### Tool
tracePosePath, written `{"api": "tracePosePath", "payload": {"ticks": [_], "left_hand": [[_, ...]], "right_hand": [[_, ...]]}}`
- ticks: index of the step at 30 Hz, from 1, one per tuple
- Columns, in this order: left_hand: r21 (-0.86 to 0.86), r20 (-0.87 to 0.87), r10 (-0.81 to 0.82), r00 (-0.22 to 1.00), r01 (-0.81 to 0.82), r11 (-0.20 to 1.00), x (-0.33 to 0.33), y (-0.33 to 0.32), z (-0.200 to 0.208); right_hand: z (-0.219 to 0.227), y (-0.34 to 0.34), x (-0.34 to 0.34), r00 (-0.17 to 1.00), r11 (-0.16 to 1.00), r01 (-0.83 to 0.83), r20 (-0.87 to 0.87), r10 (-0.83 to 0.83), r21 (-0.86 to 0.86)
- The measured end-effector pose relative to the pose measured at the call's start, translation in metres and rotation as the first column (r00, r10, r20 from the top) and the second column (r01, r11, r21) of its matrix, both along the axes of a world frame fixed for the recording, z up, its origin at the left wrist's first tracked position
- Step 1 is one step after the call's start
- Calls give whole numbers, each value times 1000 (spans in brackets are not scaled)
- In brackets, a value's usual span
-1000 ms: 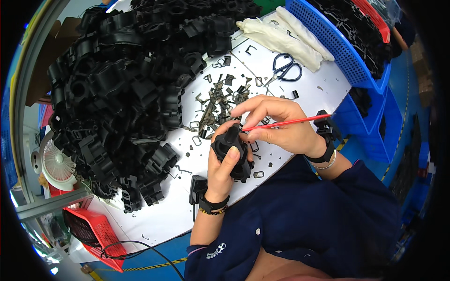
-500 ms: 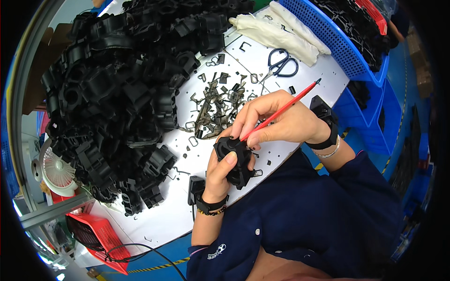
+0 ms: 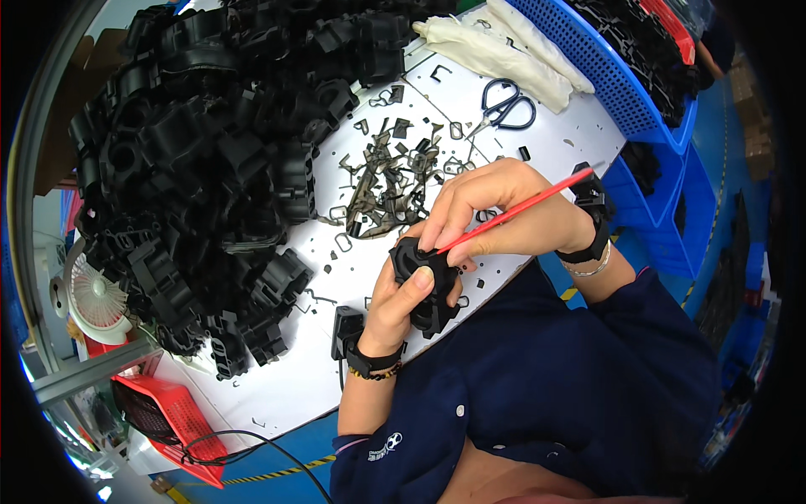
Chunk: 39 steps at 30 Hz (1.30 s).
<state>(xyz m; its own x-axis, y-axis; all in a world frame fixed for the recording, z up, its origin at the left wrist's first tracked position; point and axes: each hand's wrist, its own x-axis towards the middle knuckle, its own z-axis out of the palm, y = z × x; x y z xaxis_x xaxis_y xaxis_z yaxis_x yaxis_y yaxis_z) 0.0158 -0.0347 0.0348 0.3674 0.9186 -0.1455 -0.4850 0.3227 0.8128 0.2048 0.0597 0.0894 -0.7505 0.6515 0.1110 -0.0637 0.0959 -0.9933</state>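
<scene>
My left hand (image 3: 398, 304) is closed round a black moulded plastic part (image 3: 431, 312), its thumb lying across the top. A slim red pen-shaped tool (image 3: 522, 206) is pinched in my right hand (image 3: 508, 202). The tool's lower end meets the upper side of the part, and my fingers hide the tip. Both hands are close together above the front edge of the white table (image 3: 294, 395). Just beyond them lies a heap of small dark plastic scraps (image 3: 390, 189).
A large pile of black moulded parts (image 3: 201, 160) covers the table's left side. Scissors (image 3: 504, 107) and pale cloth gloves (image 3: 495, 50) lie at the back. Blue crates (image 3: 604, 76) stand at the right. A small fan (image 3: 94, 290) and a red basket (image 3: 172, 420) are at the left.
The red tool has tilted lower, its upper end swinging right and down. The black part has turned slightly in my left hand. Both hands keep their hold.
</scene>
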Motion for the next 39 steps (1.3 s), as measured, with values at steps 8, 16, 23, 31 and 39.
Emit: {"api": "tracePosePath", "payload": {"ticks": [8,16,23,31,39], "left_hand": [[-51,192,48,980,-38,998,1,2,-2],[-63,142,59,988,-50,997,-6,-1,4],[-63,279,146,949,-134,989,-6,1,-4],[-130,309,310,899,-283,950,-3,4,-3],[-54,201,170,965,-162,985,-2,3,-5]], "right_hand": [[-25,-12,-16,971,609,238,-175,-163,756],[-35,-17,-31,732,275,582,-345,-588,765],[-22,8,-10,737,495,578,-156,-657,649],[-29,-19,-15,826,791,528,27,-562,309],[-34,-17,-21,888,863,451,-24,-459,227]]}}
